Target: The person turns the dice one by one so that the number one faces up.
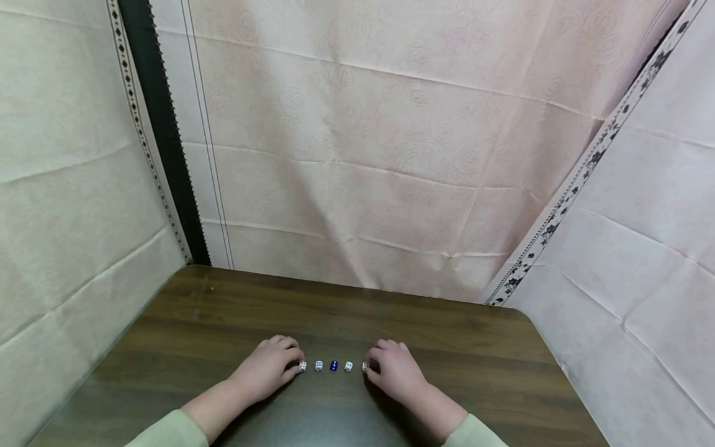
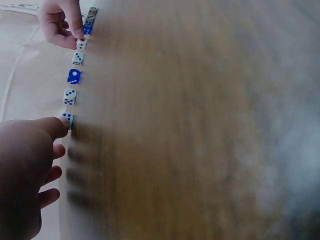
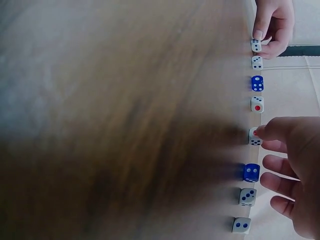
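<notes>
A row of small dice runs across the table between and past the hands. My left hand (image 1: 269, 367) pinches a white die (image 2: 69, 119) at the row's left end between thumb and forefinger. My right hand (image 1: 396, 371) pinches another white die (image 3: 254, 137), which shows a red pip. Between the hands stand a white die (image 1: 319, 365), a blue die (image 1: 334, 365) and a second white die (image 1: 349, 367), spaced apart. Past the right hand, the right wrist view has a blue die (image 3: 251, 172) and two white dice, one a five-pip die (image 3: 247, 197); the head view hides these behind the hand.
Dark brown wood makes up the table top (image 1: 223, 316), with rounded far corners. Pale patterned cloth (image 1: 357, 155) hangs behind it, and more cloth (image 1: 67, 186) hangs at both sides. Light green sleeves (image 1: 173, 430) cover the forearms.
</notes>
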Available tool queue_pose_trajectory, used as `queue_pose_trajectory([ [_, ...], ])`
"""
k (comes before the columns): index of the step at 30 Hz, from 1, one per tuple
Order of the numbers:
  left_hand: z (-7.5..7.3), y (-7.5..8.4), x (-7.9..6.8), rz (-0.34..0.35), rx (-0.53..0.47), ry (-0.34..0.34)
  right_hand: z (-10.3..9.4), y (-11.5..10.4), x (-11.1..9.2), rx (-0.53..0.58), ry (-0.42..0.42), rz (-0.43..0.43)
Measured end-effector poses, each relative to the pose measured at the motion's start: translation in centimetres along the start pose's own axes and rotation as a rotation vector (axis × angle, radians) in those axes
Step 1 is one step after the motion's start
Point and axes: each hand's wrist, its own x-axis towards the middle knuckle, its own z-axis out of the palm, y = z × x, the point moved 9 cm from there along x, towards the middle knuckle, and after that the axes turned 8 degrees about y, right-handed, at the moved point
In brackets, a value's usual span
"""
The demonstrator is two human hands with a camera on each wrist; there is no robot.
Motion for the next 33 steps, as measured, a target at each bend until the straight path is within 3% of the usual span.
queue_pose_trajectory([
  [33,0.09,-0.06,0.01,-0.004,0.006,0.007,-0.87,-0.84,0.07,-0.04,0.016,-0.032],
])
